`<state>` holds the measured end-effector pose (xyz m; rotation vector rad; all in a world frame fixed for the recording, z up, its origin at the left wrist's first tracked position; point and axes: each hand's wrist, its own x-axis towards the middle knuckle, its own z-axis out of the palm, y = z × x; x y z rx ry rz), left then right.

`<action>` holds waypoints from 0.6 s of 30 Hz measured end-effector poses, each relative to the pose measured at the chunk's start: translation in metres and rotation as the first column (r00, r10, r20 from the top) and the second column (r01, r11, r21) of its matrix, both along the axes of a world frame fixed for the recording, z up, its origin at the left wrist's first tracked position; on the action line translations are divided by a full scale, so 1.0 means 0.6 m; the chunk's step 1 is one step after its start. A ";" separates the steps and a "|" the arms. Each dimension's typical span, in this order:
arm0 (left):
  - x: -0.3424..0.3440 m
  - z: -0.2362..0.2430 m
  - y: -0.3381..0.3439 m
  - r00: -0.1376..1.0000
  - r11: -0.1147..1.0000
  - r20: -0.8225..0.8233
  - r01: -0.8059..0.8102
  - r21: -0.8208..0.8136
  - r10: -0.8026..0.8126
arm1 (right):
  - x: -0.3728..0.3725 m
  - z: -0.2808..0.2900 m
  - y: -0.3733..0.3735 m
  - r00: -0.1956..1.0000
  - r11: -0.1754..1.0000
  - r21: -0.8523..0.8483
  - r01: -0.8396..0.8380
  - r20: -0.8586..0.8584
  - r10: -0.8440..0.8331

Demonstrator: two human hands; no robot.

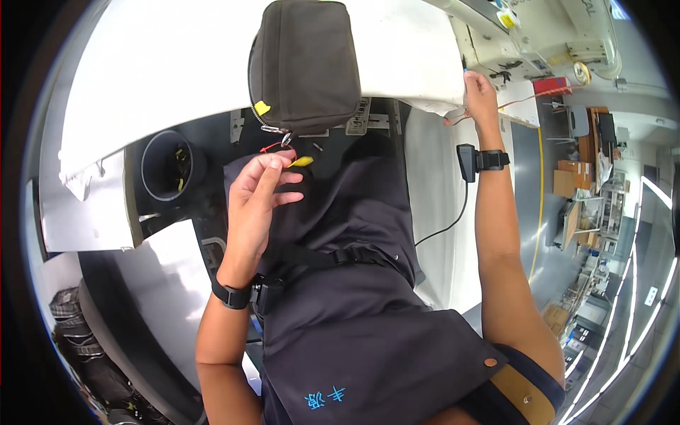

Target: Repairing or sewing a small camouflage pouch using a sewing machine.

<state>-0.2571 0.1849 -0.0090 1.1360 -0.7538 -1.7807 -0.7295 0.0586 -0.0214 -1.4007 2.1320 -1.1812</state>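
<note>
A black zippered pouch [306, 60] stands at the table's front edge, a yellow tab [263, 108] beside its zipper. A metal zipper pull [286, 139] hangs from its lower end. Just below that, my left hand [261, 188] pinches a small yellow strip [302, 162] between thumb and forefinger, the other fingers loosely curled. A thin red piece [270, 147] shows next to the fingertips. At the table's right end my right hand [480, 95] is closed, fingertips together, by a tiny blue spot [465, 70]. What it grips is too small to tell.
The white tabletop [163, 67] spans the far side. Under its edge at left sits a dark bin [172, 166] with yellow scraps inside. An orange-brown cord [528, 100] runs past my right wrist. Shelving and cardboard boxes [572, 176] stand farther right. My dark apron [354, 283] covers my lap.
</note>
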 end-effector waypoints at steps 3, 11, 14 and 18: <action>0.000 0.007 0.002 0.997 1.000 -0.075 -0.005 -0.017 0.003 | 0.005 0.012 -0.013 0.995 0.999 0.012 -0.042 -0.085 0.043; -0.002 0.022 0.000 0.991 0.998 -0.130 -0.043 -0.055 0.036 | 0.052 0.118 0.072 0.645 0.976 0.211 0.045 -0.753 0.133; 0.000 0.018 0.001 0.987 0.999 -0.155 -0.052 -0.015 0.049 | 0.130 0.152 0.150 0.958 0.982 0.171 -0.085 -0.258 0.128; -0.003 0.012 0.005 0.992 0.997 -0.114 -0.060 -0.052 0.054 | 0.272 0.147 0.219 0.797 0.871 0.308 -0.382 0.587 0.142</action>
